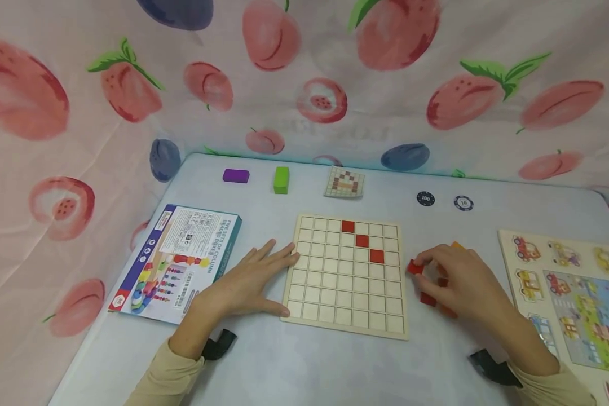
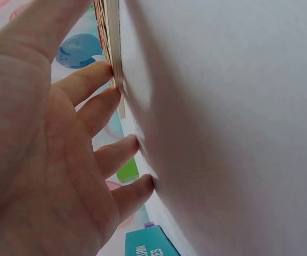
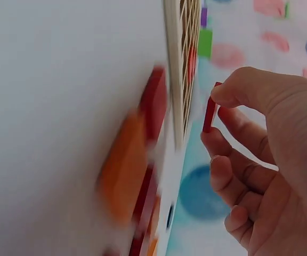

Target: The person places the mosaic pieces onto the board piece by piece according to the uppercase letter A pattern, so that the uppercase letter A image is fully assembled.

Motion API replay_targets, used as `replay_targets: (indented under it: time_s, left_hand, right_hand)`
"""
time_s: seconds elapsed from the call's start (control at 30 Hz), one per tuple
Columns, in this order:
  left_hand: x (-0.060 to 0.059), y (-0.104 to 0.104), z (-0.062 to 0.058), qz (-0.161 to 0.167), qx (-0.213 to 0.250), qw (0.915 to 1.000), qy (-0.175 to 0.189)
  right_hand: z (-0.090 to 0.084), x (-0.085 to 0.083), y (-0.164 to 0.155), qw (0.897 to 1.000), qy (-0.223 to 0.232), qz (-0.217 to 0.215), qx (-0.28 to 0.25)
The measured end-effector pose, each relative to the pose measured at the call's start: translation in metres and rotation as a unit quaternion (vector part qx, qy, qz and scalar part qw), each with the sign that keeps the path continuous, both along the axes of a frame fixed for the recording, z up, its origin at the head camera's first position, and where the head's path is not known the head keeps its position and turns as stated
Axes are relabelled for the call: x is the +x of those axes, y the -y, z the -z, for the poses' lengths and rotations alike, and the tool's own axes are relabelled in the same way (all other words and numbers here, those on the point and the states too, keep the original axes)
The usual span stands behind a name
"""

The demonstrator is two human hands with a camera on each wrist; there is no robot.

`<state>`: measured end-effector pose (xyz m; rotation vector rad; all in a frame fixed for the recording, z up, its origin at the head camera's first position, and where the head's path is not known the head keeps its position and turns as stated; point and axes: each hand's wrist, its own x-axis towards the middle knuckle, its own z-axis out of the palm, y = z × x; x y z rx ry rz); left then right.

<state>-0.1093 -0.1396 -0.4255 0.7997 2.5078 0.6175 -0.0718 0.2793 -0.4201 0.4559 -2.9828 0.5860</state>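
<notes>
A wooden grid board (image 1: 345,276) lies on the table, with three red square tiles (image 1: 362,241) set in a diagonal near its top. My left hand (image 1: 251,279) rests at the board's left edge, fingers spread and straight, fingertips at the frame. Just off the board's right side, my right hand (image 1: 459,282) pinches a red tile (image 3: 211,109) between thumb and fingertips, raised over the table. Below that hand lie loose red and orange tiles (image 3: 124,168), partly hidden by it in the head view.
A small pattern card (image 1: 344,182) lies behind the board, with a green block (image 1: 281,180) and a purple block (image 1: 235,176) to its left. Two poker chips (image 1: 426,198) sit back right. A boxed toy (image 1: 177,262) flanks the left, a picture puzzle board (image 1: 528,248) the right.
</notes>
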Motion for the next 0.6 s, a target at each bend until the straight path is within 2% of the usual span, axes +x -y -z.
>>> replay_targets:
  time_s: [0.2, 0.4, 0.6]
  left_hand:
    - [0.001, 0.001, 0.0, -0.003, 0.003, 1.0, 0.004]
    - [0.0, 0.001, 0.001, -0.002, 0.009, 0.9999, 0.005]
    - [0.0, 0.0, 0.0, -0.002, 0.004, 1.0, 0.005]
  right_hand:
    - [0.006, -0.011, 0.036, 0.998, -0.016, -0.058, 0.012]
    - [0.008, -0.016, 0.052, 0.996, -0.004, -0.071, 0.047]
    - [0.007, -0.018, 0.052, 0.996, 0.001, -0.079, 0.041]
